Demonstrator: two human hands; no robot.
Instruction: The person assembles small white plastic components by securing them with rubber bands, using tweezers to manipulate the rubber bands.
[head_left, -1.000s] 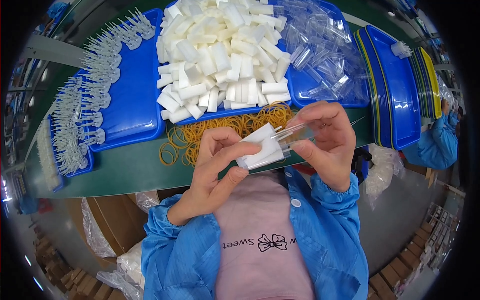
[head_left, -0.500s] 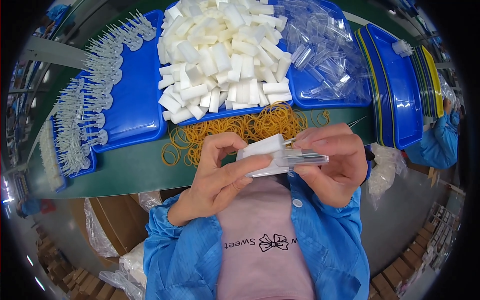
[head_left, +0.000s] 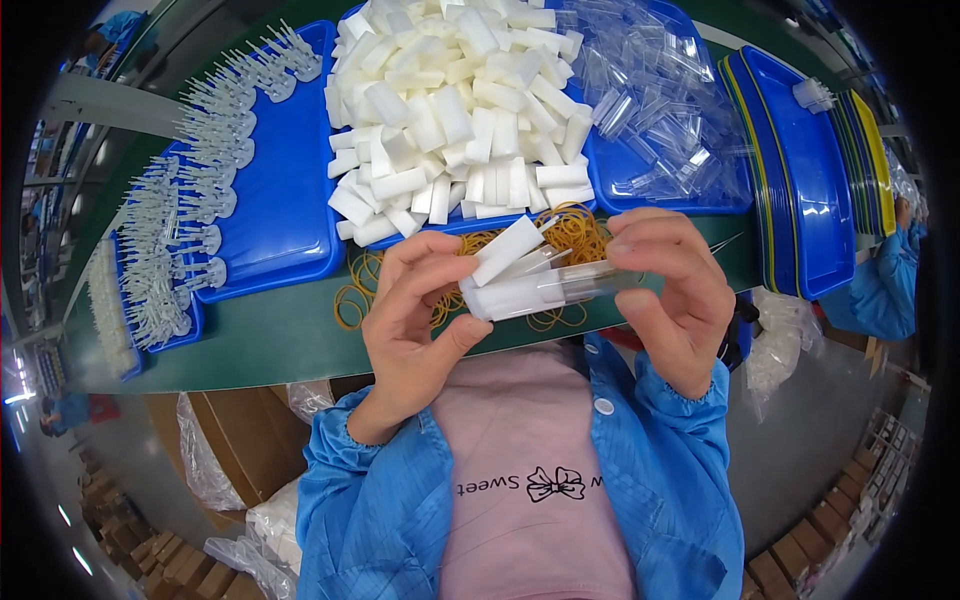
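Note:
Both hands hold a clear plastic box (head_left: 580,287) above the table's near edge. My left hand (head_left: 415,320) grips its left end between fingers and thumb. My right hand (head_left: 680,290) has its fingers above and its thumb below the box's right end. A white foam block (head_left: 508,250) sticks up at a slant from the box, near my left fingertips. Beside it, thin pale rods lie at a slant, partly hidden. More white material shows through the clear wall. Just behind the box lies a heap of yellow-brown rubber bands (head_left: 575,225).
White foam blocks (head_left: 450,120) are heaped in a blue tray, with clear plastic boxes (head_left: 650,110) in the tray to its right. At left, white thin-stemmed parts (head_left: 165,240) line a blue tray (head_left: 280,190). Stacked trays (head_left: 810,190) stand at right; tweezers (head_left: 727,242) lie beside them.
The foam block now tilts up out of the box, where before it lay flatter under my left thumb. My right fingers have spread wider around the box's end.

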